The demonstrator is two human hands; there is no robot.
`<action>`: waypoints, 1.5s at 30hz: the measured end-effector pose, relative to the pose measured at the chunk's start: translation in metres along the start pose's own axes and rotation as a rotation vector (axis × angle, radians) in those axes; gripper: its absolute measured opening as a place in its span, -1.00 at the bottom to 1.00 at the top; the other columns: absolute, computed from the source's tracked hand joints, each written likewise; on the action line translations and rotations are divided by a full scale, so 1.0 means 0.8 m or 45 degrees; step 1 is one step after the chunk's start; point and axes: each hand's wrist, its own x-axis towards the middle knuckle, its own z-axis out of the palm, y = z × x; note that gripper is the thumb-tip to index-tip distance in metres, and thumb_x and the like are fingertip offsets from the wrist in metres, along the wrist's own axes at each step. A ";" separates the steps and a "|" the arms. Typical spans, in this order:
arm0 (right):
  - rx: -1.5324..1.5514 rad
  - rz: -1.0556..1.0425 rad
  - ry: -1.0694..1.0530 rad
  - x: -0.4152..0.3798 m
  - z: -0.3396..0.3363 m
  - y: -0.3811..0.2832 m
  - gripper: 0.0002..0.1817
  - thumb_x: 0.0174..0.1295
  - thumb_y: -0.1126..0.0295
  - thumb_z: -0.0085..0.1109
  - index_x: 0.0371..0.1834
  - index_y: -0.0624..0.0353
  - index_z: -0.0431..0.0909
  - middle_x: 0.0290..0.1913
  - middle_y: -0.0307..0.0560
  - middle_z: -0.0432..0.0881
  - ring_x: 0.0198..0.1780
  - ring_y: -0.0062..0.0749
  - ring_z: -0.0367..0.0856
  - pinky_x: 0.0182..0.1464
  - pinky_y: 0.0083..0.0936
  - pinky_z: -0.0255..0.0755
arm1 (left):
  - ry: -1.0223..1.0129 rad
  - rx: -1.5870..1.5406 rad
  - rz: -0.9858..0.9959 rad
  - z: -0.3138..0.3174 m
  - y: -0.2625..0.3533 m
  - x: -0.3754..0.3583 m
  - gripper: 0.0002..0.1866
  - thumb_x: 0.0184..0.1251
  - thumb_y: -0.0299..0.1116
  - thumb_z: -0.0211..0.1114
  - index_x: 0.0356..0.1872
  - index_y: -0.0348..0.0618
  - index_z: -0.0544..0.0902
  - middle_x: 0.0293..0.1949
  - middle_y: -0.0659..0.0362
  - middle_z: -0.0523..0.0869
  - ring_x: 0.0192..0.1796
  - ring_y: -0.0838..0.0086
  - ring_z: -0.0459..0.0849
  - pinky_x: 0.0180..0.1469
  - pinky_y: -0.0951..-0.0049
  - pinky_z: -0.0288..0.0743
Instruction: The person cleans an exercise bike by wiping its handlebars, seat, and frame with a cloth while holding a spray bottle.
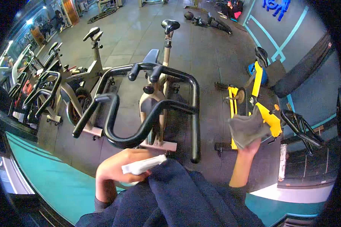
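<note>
My left hand [119, 166] is low in the head view, its fingers wrapped around a white spray bottle [144, 164]; only the bottle's long white top shows clearly, and the rest is hidden by the hand and dark clothing. A grey cloth [248, 126] hangs bunched in my right hand [250, 146], out to the right and in front of a yellow exercise bike [258, 81]. Between my hands and just beyond them stands a spin bike with a black looped handlebar [195, 113]. The left hand is close below the handlebar's near curve.
More exercise bikes [74, 94] stand in a row on the left. Behind the middle bike, dark floor tiles [129, 41] stretch back. A person [235, 8] sits near the right wall, close to black gear [208, 20] on the floor. A turquoise surface [45, 170] lies at lower left.
</note>
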 end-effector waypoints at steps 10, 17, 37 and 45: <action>0.071 -0.189 -0.104 -0.076 -0.071 -0.054 -0.31 0.36 -0.09 -0.08 0.44 0.06 0.20 0.43 0.04 0.25 0.40 0.09 0.22 0.41 0.13 0.09 | 0.407 0.050 -0.186 0.094 -0.049 0.074 -0.71 -0.08 -0.47 0.38 -0.26 -0.28 0.58 -0.31 0.03 0.62 -0.22 0.16 0.65 -0.17 0.28 0.49; -0.740 -0.281 -0.346 -0.029 -0.012 0.018 -0.34 0.36 -0.10 -0.11 0.38 0.11 0.29 0.41 0.05 0.29 0.42 0.05 0.23 0.47 0.11 -0.04 | 0.465 0.103 -0.189 0.115 -0.054 0.065 -0.67 -0.06 -0.47 0.38 -0.20 -0.32 0.59 -0.23 0.02 0.61 -0.15 0.17 0.66 -0.07 0.31 0.52; -1.664 -0.490 -1.228 0.057 0.014 0.162 -0.69 0.13 0.24 -0.16 -0.47 0.12 0.60 -0.31 -0.14 0.67 -0.05 -0.20 0.60 0.26 -0.18 0.26 | 0.690 0.026 -0.297 0.133 -0.043 0.031 -0.57 -0.12 -0.47 0.38 -0.09 -0.27 0.61 -0.24 0.07 0.67 -0.18 0.27 0.69 -0.08 0.36 0.54; -1.657 -0.533 -1.194 -0.029 0.051 0.137 -0.76 0.13 0.23 -0.02 -0.36 0.06 0.63 -0.21 -0.17 0.66 0.00 -0.24 0.58 0.28 -0.08 0.22 | 0.684 -0.091 -0.362 0.133 -0.048 0.034 -0.58 -0.10 -0.46 0.37 -0.09 -0.27 0.61 -0.27 0.08 0.68 -0.19 0.27 0.70 -0.09 0.35 0.54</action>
